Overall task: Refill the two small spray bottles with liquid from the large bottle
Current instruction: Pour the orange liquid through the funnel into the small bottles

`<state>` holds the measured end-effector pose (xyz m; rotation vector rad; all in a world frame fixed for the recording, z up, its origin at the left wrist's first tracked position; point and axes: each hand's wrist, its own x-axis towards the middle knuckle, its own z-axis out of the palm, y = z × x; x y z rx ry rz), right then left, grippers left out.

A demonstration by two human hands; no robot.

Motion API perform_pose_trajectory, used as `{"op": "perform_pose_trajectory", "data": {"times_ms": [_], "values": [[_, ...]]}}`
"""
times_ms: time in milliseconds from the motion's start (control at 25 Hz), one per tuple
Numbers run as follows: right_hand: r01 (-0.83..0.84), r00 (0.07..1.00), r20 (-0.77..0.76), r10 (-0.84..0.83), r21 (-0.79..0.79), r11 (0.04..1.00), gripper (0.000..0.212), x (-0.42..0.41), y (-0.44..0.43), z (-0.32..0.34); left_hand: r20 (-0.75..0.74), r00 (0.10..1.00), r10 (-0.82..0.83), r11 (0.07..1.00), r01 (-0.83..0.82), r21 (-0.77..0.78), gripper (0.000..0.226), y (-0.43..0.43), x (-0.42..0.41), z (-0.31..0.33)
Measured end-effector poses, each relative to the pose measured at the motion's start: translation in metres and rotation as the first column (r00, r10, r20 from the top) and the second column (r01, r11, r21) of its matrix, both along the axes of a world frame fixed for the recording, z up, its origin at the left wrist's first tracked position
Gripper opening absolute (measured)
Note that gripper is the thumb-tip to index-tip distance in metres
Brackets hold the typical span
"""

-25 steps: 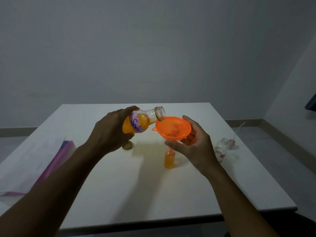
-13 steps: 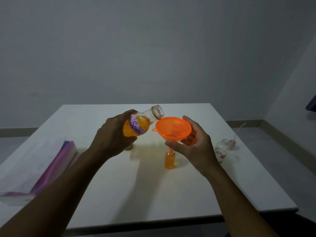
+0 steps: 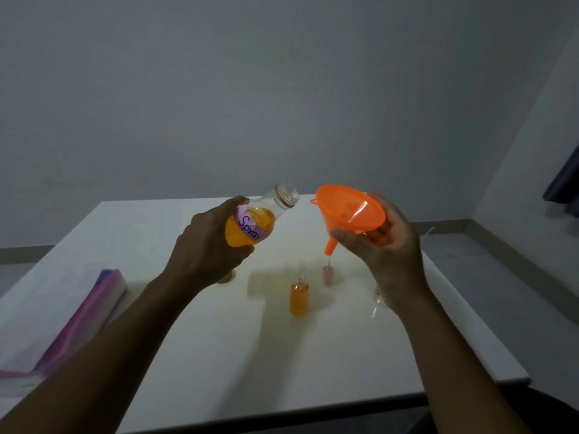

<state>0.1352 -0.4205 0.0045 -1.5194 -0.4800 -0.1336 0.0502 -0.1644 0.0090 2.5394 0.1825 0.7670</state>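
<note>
The orange funnel (image 3: pixel 351 211) has lifted off the filled small spray bottle (image 3: pixel 299 297), the right hand (image 3: pixel 385 255) holding it in curled fingers; the left hand (image 3: pixel 206 249) grips the tilted large bottle (image 3: pixel 260 220).

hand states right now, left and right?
Left hand: fingers curled round the large bottle, uncapped and tilted.
Right hand: holds the orange funnel up in the air.

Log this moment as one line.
left hand: grips large bottle, neck tilted up, not pouring | right hand: holds funnel in the air, apart from small bottle | small bottle: upright on table, orange liquid inside
</note>
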Motion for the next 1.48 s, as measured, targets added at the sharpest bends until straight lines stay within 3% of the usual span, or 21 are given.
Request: {"op": "perform_pose_trajectory", "data": {"times_ms": [120, 320, 480, 760, 1160, 1480], "values": [[0.121, 0.992, 0.01, -0.122, 0.04, 0.992, 0.096, 0.014, -0.032, 0.008, 0.027, 0.999, -0.035, 0.999, 0.035, -0.008, 0.068, -0.02, 0.014, 0.008], [0.271, 0.962, -0.037, -0.272, -0.022, 0.962, 0.098, 0.039, -0.074, -0.002, 0.032, 0.994, -0.1, 0.994, 0.102, -0.039, 0.07, -0.055, 0.042, 0.011], [0.265, 0.963, -0.045, -0.266, -0.035, 0.964, 0.099, 0.043, -0.085, -0.009, 0.021, 0.99, -0.137, 0.988, 0.139, -0.062, 0.072, -0.075, 0.057, 0.009], [0.205, 0.977, -0.036, -0.211, -0.116, 0.972, 0.097, 0.048, -0.087, -0.024, 0.03, 0.984, -0.175, 0.984, 0.174, 0.03, 0.074, -0.086, 0.076, 0.01], [0.126, 0.991, -0.011, -0.13, -0.174, 0.977, 0.096, 0.05, -0.088, -0.037, -0.039, 0.981, -0.19, 0.908, 0.191, 0.373, 0.076, -0.097, 0.099, 0.029], [0.095, 0.995, -0.019, -0.099, -0.153, 0.984, 0.1, 0.05, -0.088, -0.036, -0.009, 0.983, -0.183, 0.867, 0.165, 0.471, 0.071, -0.095, 0.1, 0.031]]}}
